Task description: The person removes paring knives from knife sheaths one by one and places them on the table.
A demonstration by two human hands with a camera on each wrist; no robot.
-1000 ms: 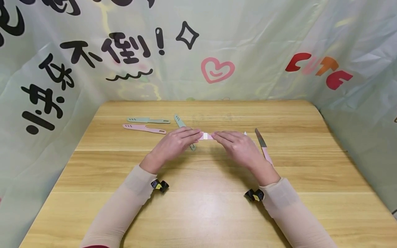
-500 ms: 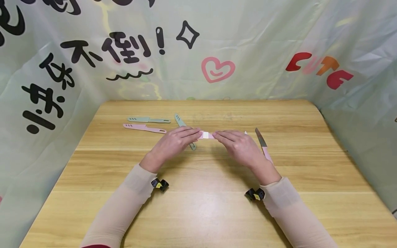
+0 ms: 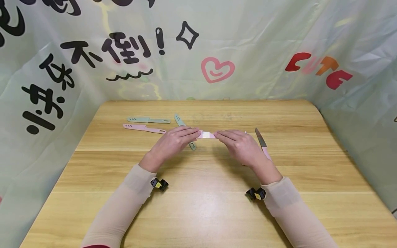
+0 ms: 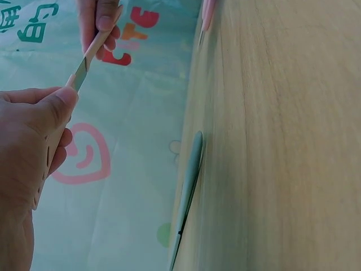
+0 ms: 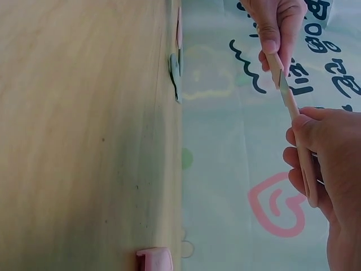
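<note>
My left hand (image 3: 173, 142) pinches the pink sheath (image 4: 52, 149) of a small knife, thumb on one side and fingers curled behind. My right hand (image 3: 241, 144) grips the pink handle (image 5: 304, 164) of that knife. Between the two hands a short stretch of blade (image 3: 206, 134) shows bright, its tip still hidden in the sheath. The wrist views show the knife held up above the table. Beneath my left hand lies a green sheathed knife (image 3: 179, 120), partly covered by the fingers.
On the wooden table (image 3: 198, 213) to the left lie a green sheathed knife (image 3: 139, 120) and a pink sheathed knife (image 3: 144, 128). Right of my right hand, a pink-handled knife (image 3: 261, 139) lies with its blade bare. A printed curtain (image 3: 257, 41) hangs behind the table.
The bare stretch of blade between my hands has grown a little longer. My right hand has shifted slightly to the right, while my left hand stays almost in place.
</note>
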